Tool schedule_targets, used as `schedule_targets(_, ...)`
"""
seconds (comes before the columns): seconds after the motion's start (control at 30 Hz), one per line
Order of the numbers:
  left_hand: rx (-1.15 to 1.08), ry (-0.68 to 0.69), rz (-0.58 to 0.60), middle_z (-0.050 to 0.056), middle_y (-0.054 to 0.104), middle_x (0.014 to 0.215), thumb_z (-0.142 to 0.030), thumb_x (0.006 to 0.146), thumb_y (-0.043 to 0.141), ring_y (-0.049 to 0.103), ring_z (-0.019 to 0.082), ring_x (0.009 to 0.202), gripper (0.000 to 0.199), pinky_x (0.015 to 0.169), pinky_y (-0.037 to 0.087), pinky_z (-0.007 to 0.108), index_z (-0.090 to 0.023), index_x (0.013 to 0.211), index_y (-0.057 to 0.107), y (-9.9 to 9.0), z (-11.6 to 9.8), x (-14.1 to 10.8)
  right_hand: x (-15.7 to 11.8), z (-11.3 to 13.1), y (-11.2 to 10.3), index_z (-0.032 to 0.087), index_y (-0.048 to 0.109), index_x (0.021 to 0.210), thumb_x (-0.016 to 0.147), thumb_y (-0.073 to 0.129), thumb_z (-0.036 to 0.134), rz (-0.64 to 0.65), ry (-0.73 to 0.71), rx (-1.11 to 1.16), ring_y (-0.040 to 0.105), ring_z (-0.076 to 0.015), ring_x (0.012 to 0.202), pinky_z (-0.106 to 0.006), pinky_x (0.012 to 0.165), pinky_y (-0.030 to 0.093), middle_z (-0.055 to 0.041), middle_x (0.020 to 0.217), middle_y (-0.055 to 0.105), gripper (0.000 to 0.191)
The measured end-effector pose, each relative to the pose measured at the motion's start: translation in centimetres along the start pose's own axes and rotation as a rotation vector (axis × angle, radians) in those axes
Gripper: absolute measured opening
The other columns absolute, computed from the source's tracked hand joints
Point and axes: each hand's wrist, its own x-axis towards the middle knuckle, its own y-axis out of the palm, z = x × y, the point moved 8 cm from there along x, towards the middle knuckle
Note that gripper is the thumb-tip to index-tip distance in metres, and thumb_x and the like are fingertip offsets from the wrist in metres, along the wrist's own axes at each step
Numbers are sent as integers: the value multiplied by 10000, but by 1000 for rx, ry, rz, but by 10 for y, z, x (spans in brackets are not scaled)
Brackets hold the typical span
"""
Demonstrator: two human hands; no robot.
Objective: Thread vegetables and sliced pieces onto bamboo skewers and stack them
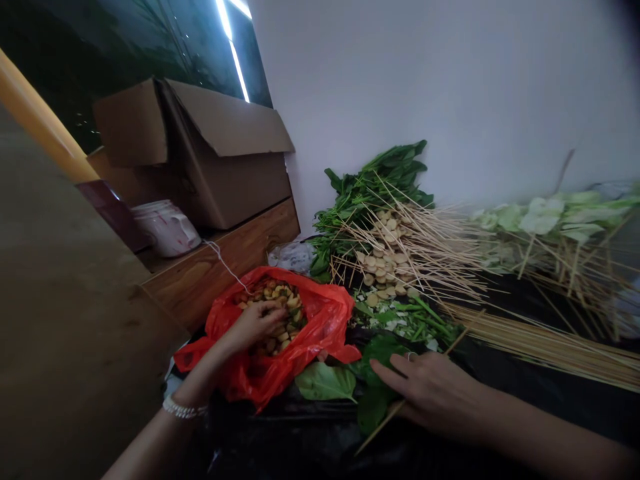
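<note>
Right hand (430, 387) grips a skewer (379, 429) against green leaf (375, 383); left hand (257, 325), grasp unclear, is among chopped pieces (280, 293) inside the red bag (327, 317), so slack it could snag and spill some

One red bag (325, 313) set by the black sheet's (310, 447) left edge, one skewer (375, 433) held, one skewer bundle (540, 343) laid toward the right edge, one cardboard box (240, 187), one white jug (167, 230)
</note>
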Motion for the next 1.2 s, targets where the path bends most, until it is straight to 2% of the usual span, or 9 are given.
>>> schedule_targets(0.13, 523, 102, 0, 115, 684, 982, -345, 883, 493, 634, 249, 882, 276, 777, 473, 328, -183, 931, 711, 16, -2, -13, 5, -4, -21, 153, 512, 1311, 893, 606, 441, -32, 49, -13, 660, -201, 662, -301, 507, 382, -65, 915, 677, 516)
schedule_targets(0.27, 686, 96, 59, 177, 610, 1160, -357, 929, 434, 652, 276, 902, 375, 817, 481, 388, -179, 1183, 645, 36, 5, -24, 28, 4, -30, 148, 485, 1338, 936, 541, 449, -52, 41, -1, 666, -203, 688, -300, 515, 391, -80, 943, 672, 505)
schedule_targets(0.43, 581, 249, 174, 135, 578, 1166, -378, 907, 477, 643, 230, 864, 333, 802, 486, 342, -209, 1149, 631, 47, 0, -25, 73, 14, -29, 136, 379, 1432, 953, 504, 420, -59, 36, -7, 676, -202, 673, -297, 495, 389, -117, 982, 681, 571)
schedule_targets(0.5, 512, 323, 164, 120, 592, 1130, -338, 891, 491, 630, 220, 868, 266, 805, 480, 327, -198, 1062, 639, 45, -6, -25, 85, 11, -16, 155, 347, 1453, 946, 511, 377, -29, 32, -31, 679, -203, 667, -293, 489, 391, -137, 1023, 679, 578)
schedule_targets(0.6, 370, 398, 106, 71, 645, 963, -251, 841, 522, 614, 207, 860, 153, 802, 464, 306, -190, 933, 628, 40, -13, -25, 89, 2, 13, 132, 488, 1329, 883, 551, 202, 91, 14, -65, 675, -187, 666, -268, 488, 383, -150, 1017, 682, 456)
schedule_targets(0.7, 184, 345, 10, 33, 649, 823, -267, 824, 540, 604, 187, 780, 110, 742, 462, 285, -186, 848, 609, 28, -7, -21, 79, -11, 21, 130, 515, 1290, 837, 542, 119, 133, 9, -66, 662, -168, 656, -250, 499, 371, -142, 999, 679, 454)
schedule_targets(0.87, -183, 142, -104, 7, 626, 756, -446, 778, 638, 582, 149, 650, 278, 579, 456, 230, -180, 845, 594, 3, -3, -12, 46, -19, -16, 184, 381, 1434, 906, 490, 189, 12, 60, -16, 609, -161, 661, -265, 502, 347, -101, 985, 630, 539)
schedule_targets(1.03, -498, 15, -22, -41, 583, 666, -503, 747, 695, 511, 102, 484, 376, 431, 396, 189, -212, 927, 540, 7, -49, -19, -1, 10, -4, 174, 501, 1313, 949, 502, 382, 69, -34, 74, 582, -156, 653, -283, 490, 343, -73, 978, 612, 419)
schedule_targets(1.2, -570, 166, 385, -15, 603, 685, -458, 830, 644, 501, 87, 486, 307, 427, 388, 177, -191, 949, 549, 82, -129, -32, -36, -7, 6, 149, 547, 1259, 948, 509, 347, 41, 61, 56, 596, -167, 667, -295, 525, 396, -76, 971, 622, 370)
